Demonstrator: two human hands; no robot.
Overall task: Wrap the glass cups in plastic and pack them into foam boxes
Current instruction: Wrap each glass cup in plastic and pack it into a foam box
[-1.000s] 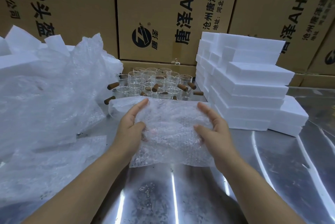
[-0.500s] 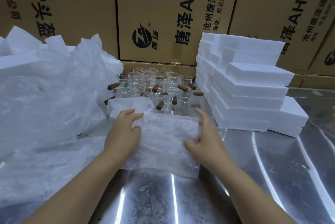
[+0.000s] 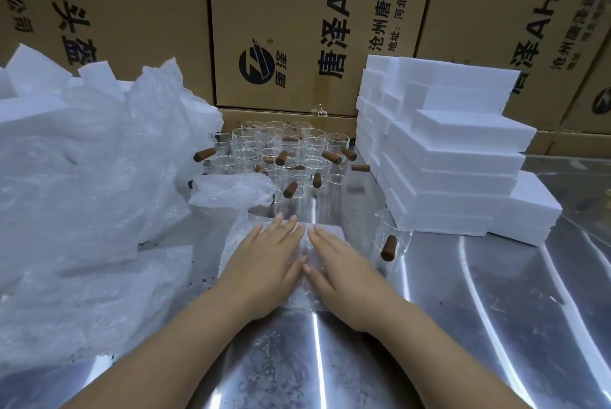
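Looking down through the head camera, I had my left hand (image 3: 264,263) and my right hand (image 3: 340,266) laid flat side by side on a sheet of bubble wrap (image 3: 236,238). The fingers were straight and gripped nothing; they only pressed the sheet against the steel table (image 3: 463,326), at the middle and a little back from its near edge. One glass cup (image 3: 395,233) stood just beside the sheet's right edge, near my right hand but apart from it, with its brown handle (image 3: 388,247) turned toward me. The other glass cups (image 3: 281,154) crowded upright toward the table's far edge, all bare, their handles pointing every way. The foam boxes (image 3: 446,170) were stacked on the far right of the table, and a big heap of plastic (image 3: 82,177) filled its left side, with a small crumpled wad (image 3: 231,190) lying between the heap and the cups. Cardboard cartons (image 3: 297,11) walled off the far edge. I judged this wrap as barely begun: the sheet was spread but no cup sat on it yet. I saw no wrapped cup anywhere, and I could not tell whether any stacked box was already filled. By that reckoning, nearly all the wrapping and packing was left.
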